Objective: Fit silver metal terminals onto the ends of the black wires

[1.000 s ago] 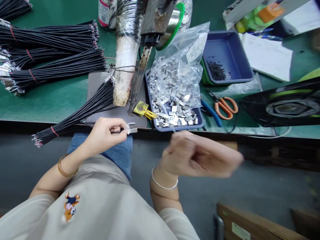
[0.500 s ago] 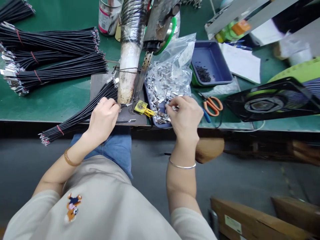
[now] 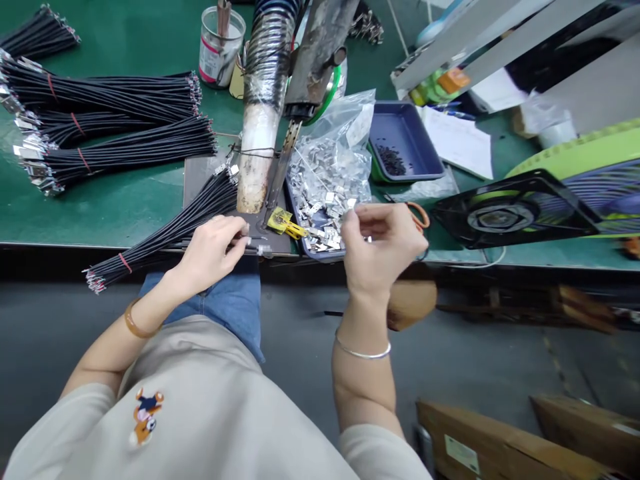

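My left hand [image 3: 213, 248] is closed at the bench edge, thumb and index finger pinching around a thin black cable whose blurred metal end [image 3: 263, 250] sticks out to the right. Beside that hand lies a bundle of black cables [image 3: 173, 217], tied with a red band. My right hand [image 3: 383, 243] is raised over the right side of a blue tray [image 3: 320, 255], its thumb and index finger pinched on a small shiny metal terminal [image 3: 351, 204]. Loose metal terminals [image 3: 327, 237] fill the tray under a clear plastic bag [image 3: 345, 127].
A wrapped duct [image 3: 257, 133] and a metal soldering arm [image 3: 287, 157] come down between my hands. A yellow clip [image 3: 286, 223] sits by the tray. Tied cable bundles [image 3: 130, 150] lie left; a blue bin [image 3: 407, 137], orange-handled cutters [image 3: 419, 217] and a black fan [image 3: 500, 213] stand right.
My left hand has come down and slightly right, from beside the duct tip to the cable end at the bench edge. My right hand has lifted from the tray with a terminal.
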A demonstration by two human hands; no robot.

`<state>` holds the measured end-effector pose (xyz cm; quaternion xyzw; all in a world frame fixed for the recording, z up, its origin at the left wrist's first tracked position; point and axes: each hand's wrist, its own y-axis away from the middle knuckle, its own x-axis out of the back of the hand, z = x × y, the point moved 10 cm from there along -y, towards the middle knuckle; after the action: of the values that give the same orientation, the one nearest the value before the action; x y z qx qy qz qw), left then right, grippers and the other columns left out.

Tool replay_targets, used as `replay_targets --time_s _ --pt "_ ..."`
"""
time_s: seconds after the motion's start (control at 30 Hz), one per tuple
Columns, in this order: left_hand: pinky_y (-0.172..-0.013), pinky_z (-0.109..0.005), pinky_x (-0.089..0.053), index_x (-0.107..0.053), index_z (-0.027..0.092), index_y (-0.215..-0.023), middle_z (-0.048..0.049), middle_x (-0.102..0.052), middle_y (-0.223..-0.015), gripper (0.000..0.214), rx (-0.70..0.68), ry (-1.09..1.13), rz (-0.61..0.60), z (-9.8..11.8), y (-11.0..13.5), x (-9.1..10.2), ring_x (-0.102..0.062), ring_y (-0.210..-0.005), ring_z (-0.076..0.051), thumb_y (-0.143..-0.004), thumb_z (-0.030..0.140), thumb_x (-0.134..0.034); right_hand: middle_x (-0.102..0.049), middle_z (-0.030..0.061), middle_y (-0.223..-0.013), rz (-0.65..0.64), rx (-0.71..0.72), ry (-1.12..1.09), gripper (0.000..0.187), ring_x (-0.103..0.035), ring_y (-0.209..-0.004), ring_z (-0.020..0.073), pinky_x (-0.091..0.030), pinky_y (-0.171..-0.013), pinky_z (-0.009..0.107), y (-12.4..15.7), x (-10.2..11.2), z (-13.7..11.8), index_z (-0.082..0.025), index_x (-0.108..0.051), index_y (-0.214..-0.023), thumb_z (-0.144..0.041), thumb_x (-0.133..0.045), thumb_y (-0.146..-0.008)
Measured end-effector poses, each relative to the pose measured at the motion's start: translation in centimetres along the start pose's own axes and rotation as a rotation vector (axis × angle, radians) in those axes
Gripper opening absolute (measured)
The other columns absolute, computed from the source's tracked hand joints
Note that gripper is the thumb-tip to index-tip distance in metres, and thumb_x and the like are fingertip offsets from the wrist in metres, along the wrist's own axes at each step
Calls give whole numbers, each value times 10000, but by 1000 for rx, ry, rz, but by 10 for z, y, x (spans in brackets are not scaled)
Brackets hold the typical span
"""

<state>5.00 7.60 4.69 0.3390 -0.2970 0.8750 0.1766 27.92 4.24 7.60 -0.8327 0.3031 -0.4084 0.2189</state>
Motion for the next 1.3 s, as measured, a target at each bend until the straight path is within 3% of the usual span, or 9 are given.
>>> replay_targets --time_s 0.1,0.23,0.37,0.5,0.67,0.87,1.0,1.2,1.3 --pt "-561 -205 -398 -672 138 -850 -12 -665 -719 121 46 237 32 5 4 5 -514 -573 -91 -893 172 -564 -663 -15 -778 9 -107 -310 199 -603 -513 103 -479 -474 247 22 -2 -25 -219 -533 -742 -283 -668 -873" --pt "-492 -182 -354 -668 119 -754 -2 -627 -622 158 217 437 43 -1 5 0 -466 -512 -66 -854 190 -567 -730 24 -860 -89 -59 -386 82 -720 -820 160 -588 -671 274 48 -24 -58 -214 -680 -787 -226 -701 -865" --pt "-507 -171 -396 -662 118 -760 -5 -621 -622 153 344 552 31 -9 6 -7 -505 -541 -74 -833 238 -601 -748 25 -907 -256 -230 -633 68 -723 -825 146 -606 -684 252 65 -59 -52 -223 -714 -788 -200 -698 -850" --pt "-463 -157 -347 -677 122 -766 -1 -639 -634 133 337 539 31 -7 5 -5 -469 -513 -58 -831 220 -614 -745 24 -931 -276 -362 -765 45 -718 -837 135 -604 -708 234 71 -71 -44 -225 -717 -786 -194 -714 -818" --pt "-459 -173 -321 -697 125 -789 13 -638 -631 104 243 453 25 1 4 -2 -382 -479 -47 -843 170 -620 -741 20 -932 -289 -385 -785 59 -714 -837 126 -599 -718 224 71 -71 -41 -228 -716 -781 -185 -705 -820" --pt "-511 -192 -365 -696 135 -798 -3 -676 -676 130 175 379 17 4 5 -2 -462 -517 -68 -881 214 -633 -745 33 -953 -272 -276 -690 69 -728 -871 155 -617 -758 273 70 -65 -48 -219 -692 -785 -176 -681 -839" --pt "-519 -190 -369 -611 144 -665 11 -607 -573 275 257 438 -87 -1 5 -10 -494 -516 -75 -920 233 -561 -751 32 -963 -125 -81 -497 88 -727 -915 175 -614 -853 342 66 -49 -61 -229 -691 -796 -159 -671 -845" --pt "-525 -185 -439 -664 128 -725 -4 -619 -563 191 438 708 -132 -14 5 -22 -544 -503 -83 -849 269 -626 -746 50 -960 -133 -256 -618 94 -741 -842 171 -628 -736 312 70 -55 -40 -210 -655 -870 -261 -603 -929" --pt "-508 -188 -429 -691 113 -747 5 -590 -544 166 484 725 -106 -18 6 -25 -513 -486 -77 -801 266 -657 -747 39 -971 -66 -142 -570 87 -736 -896 176 -621 -784 338 68 -39 -47 -231 -621 -910 -256 -555 -960"
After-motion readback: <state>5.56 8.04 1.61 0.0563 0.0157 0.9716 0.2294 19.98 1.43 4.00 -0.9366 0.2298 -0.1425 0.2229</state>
